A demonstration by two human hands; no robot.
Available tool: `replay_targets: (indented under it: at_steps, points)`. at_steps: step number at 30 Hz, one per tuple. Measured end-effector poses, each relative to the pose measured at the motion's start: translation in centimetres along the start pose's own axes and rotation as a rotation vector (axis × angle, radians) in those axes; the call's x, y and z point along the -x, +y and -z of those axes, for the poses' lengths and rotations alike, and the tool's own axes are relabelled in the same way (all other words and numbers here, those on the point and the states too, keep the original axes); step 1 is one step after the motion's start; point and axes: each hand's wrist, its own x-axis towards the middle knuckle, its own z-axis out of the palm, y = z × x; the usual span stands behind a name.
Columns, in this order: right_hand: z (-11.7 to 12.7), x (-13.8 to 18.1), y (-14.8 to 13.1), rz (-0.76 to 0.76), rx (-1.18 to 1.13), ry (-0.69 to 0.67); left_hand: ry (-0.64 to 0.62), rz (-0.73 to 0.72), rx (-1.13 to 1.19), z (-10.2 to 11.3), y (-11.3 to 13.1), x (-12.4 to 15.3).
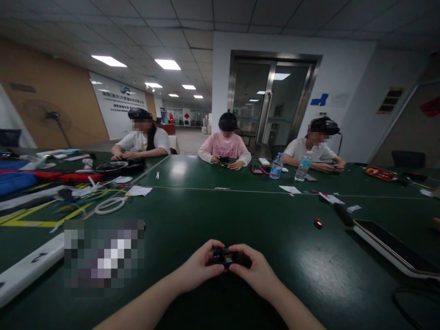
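Observation:
Both my hands meet low in the middle of the view over a dark green table (213, 215). My left hand (199, 266) and my right hand (256, 270) are closed from either side on a small black object (223, 256), fingers curled round it. The object is too small and dark to name. It sits just above the table top between my thumbs.
Three people sit across the table, each handling small items. Two water bottles (277, 166) stand before them. Cables and a white loop (110, 205) lie at the left. A long white and black device (388, 247) lies at the right, and a small red piece (318, 223) is near it.

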Motion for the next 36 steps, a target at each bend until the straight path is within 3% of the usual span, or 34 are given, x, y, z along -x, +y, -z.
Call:
replay_targets:
  at_steps: [5,8,10,13,15,17,19,23,36]
  points:
    - [0.0,-0.2,0.5,-0.008,0.05,-0.009,0.021,-0.043,-0.136,-0.2,0.1,0.3]
    - [0.2,-0.2,0.9,-0.065,0.111,0.001,0.127,0.07,-0.462,0.0,2.0,1.6]
    - [0.3,-0.2,1.0,-0.101,0.141,-0.023,0.247,0.069,-0.678,1.0,3.8,3.1]
    - [0.5,-0.2,1.3,-0.135,0.202,-0.04,0.387,0.014,-0.87,4.5,5.8,6.2]
    - [0.5,-0.2,1.7,-0.136,0.225,-0.056,0.596,0.008,-1.024,8.0,6.3,8.7]
    - [0.4,-0.3,2.0,-0.133,0.218,-0.062,0.82,0.084,-1.197,11.8,6.0,11.2]
    - [0.4,-0.4,2.3,-0.135,0.207,-0.062,0.905,0.203,-1.355,14.9,5.3,13.4]
    - [0.4,-0.5,2.9,-0.123,0.196,-0.057,0.769,0.297,-1.446,17.9,3.6,15.4]
    - [0.2,-0.3,2.3,-0.114,0.183,-0.026,0.731,0.398,-1.507,18.8,3.7,14.0]
